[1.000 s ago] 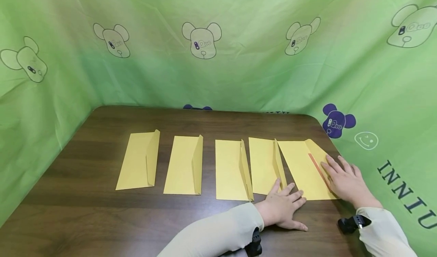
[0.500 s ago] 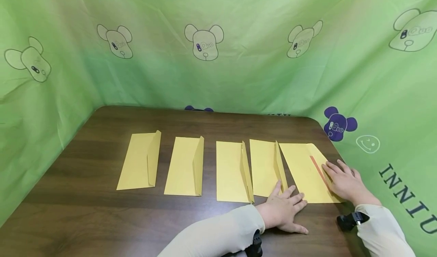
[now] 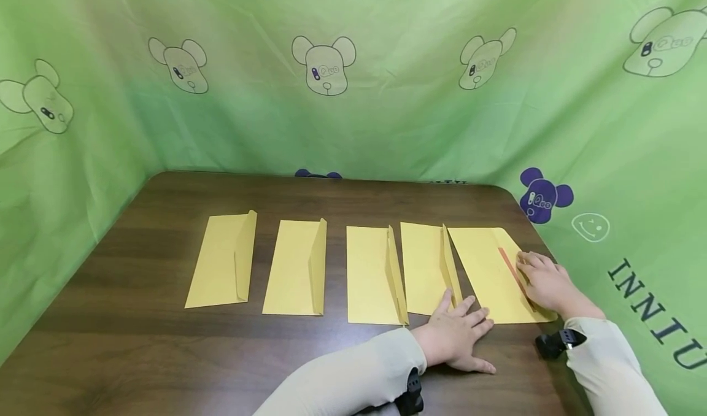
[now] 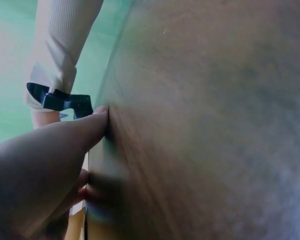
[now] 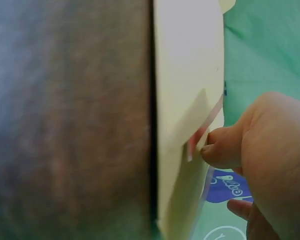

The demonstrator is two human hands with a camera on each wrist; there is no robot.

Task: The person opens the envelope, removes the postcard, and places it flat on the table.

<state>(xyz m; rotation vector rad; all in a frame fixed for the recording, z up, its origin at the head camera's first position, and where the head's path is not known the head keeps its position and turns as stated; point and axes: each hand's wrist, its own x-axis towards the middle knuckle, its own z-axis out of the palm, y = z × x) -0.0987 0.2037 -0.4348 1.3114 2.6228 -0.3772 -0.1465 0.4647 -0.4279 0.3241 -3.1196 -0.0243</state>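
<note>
My left hand (image 3: 455,336) lies palm down with fingers spread at the near end of the fourth envelope (image 3: 425,269), its fingertips reaching the near edge of the rightmost envelope (image 3: 475,269). That rightmost yellow envelope lies with its flap opened out to the right, a red strip (image 3: 513,272) along it. My right hand (image 3: 547,284) is at this flap with curled fingers. In the right wrist view, thumb and forefinger (image 5: 222,145) come together at the flap beside the strip's end; part of the grip is hidden. The left wrist view shows the left thumb (image 4: 97,122) against the table.
Three more yellow envelopes, the left one (image 3: 218,259), the second (image 3: 293,269) and the third (image 3: 367,275), lie in a row with partly raised flaps. The brown wooden table (image 3: 138,354) is bordered by green printed cloth (image 3: 386,127) at the back and sides.
The right hand's fingers have curled in, and the hand has shifted slightly left on the flap. The left hand keeps its place; the view has tilted slightly.
</note>
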